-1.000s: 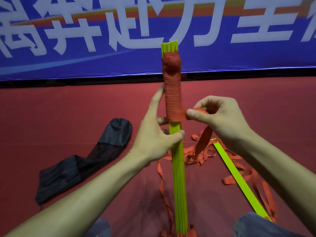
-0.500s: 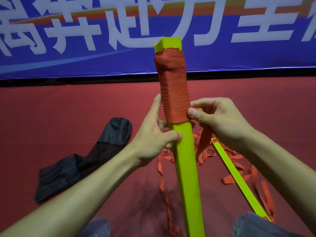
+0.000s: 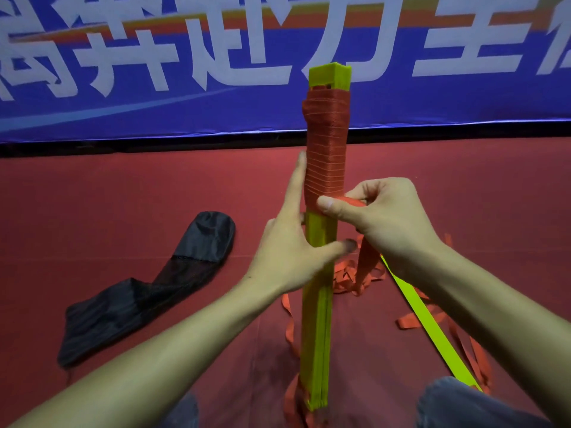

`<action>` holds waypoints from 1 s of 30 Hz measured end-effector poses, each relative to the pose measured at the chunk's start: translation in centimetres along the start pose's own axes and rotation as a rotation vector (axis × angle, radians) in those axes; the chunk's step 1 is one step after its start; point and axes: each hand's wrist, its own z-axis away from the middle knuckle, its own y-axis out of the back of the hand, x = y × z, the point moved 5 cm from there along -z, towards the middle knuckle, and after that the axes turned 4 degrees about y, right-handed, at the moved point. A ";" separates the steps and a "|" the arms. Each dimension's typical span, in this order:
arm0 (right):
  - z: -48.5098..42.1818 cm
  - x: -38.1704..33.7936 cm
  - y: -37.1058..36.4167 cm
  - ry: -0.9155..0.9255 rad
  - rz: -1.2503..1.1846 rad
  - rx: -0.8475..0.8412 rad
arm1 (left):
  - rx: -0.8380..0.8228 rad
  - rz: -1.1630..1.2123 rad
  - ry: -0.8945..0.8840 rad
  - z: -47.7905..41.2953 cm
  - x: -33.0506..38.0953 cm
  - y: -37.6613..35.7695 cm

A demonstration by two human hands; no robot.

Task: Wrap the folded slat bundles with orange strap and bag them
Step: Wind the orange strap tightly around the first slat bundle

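So the yellow-green slat bundle [image 3: 318,319] is standing upright mid-scene on the red floor [image 3: 123,196], with the orange strap [image 3: 326,156] wound round its upper part. The left hand [image 3: 287,251] is gripping the bundle just under the wrap, forefinger pointing straight up alongside it. The right hand [image 3: 386,220] is pinching the strap at the wrap's lower edge. The black bag [image 3: 148,291] is lying off left.

The red floor [image 3: 123,186] carries a black bag [image 3: 148,291] lying limp at the left. A bundle [image 3: 316,335] stands upright at near centre. Loose strap [image 3: 349,279] lies tangled around it and to the right, where a slat [image 3: 429,329] lies diagonally.
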 end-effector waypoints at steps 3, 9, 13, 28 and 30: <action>0.1 0.1 -0.3 0.010 0.006 0.021 | 0.052 -0.133 0.017 -0.1 -0.1 0.3; -0.6 0.0 0.0 0.107 0.088 -0.079 | 0.040 -0.031 0.008 -0.6 -1.1 1.5; -1.3 0.0 1.1 0.183 0.110 -0.068 | -0.010 0.129 0.064 -0.3 -0.9 1.7; -1.2 -0.1 0.5 0.120 -0.018 -0.227 | -0.262 0.557 0.088 -0.1 -1.0 -0.1; -0.9 0.3 0.0 0.053 -0.049 -0.358 | -0.326 0.590 0.084 0.0 -0.8 -0.1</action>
